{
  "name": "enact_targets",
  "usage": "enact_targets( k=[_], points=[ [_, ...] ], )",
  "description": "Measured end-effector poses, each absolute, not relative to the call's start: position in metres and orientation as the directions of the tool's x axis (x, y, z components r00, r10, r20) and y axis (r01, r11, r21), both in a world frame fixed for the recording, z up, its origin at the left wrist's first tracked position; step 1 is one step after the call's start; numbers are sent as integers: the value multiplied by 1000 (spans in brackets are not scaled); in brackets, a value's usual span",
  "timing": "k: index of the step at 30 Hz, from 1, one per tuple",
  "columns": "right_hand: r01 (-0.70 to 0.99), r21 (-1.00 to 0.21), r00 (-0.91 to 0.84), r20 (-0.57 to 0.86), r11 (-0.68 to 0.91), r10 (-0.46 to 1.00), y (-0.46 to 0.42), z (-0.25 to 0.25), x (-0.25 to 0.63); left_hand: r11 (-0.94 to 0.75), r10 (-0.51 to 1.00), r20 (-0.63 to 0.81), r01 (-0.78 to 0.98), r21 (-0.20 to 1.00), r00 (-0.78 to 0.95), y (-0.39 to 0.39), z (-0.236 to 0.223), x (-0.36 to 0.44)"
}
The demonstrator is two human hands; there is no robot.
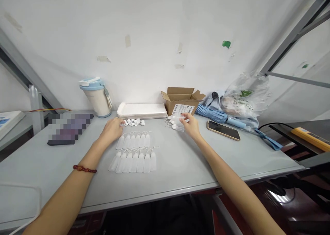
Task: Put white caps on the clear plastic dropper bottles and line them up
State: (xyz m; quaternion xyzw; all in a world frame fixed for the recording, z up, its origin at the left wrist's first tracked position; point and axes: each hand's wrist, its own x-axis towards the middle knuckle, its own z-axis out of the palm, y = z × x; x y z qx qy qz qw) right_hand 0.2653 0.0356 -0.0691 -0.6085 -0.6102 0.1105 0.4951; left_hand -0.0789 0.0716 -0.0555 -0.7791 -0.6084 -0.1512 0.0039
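My left hand (112,129) reaches to the left end of a cluster of small white caps (132,122), its fingertips pinched together on one of them. On the right, my right hand (191,126) has thumb and index finger closed on a translucent plastic bottle at a small pile of such bottles (177,126) with thin white strings. Between and in front of my hands lie two rows of the same slim bottles, a back row (136,141) and a front row (135,162), each bottle with a string loop at its top.
Behind the caps lies a stack of white envelopes (143,110), beside an open cardboard box (180,106). A blue-lidded tumbler (96,99) stands at back left. To the right are a phone (223,130), a folded blue umbrella (219,116) and a plastic bag (243,99).
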Motion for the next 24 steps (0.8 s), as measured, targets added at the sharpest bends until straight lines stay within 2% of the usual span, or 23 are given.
enact_targets(
  k=[8,16,19,24],
  points=[
    [659,-712,173,460,245,871,37,-71,270,-227,962,187,964,137,200,71,-54,-79],
    [702,-637,96,529,320,843,43,-80,273,-162,985,90,978,133,150,73,-54,-80],
    [752,-578,83,561,318,824,42,-80,274,-151,987,74,979,138,142,75,-54,-82],
    [826,-439,63,693,352,718,33,-69,265,-71,997,37,985,156,66,75,-52,-85]
  ],
)
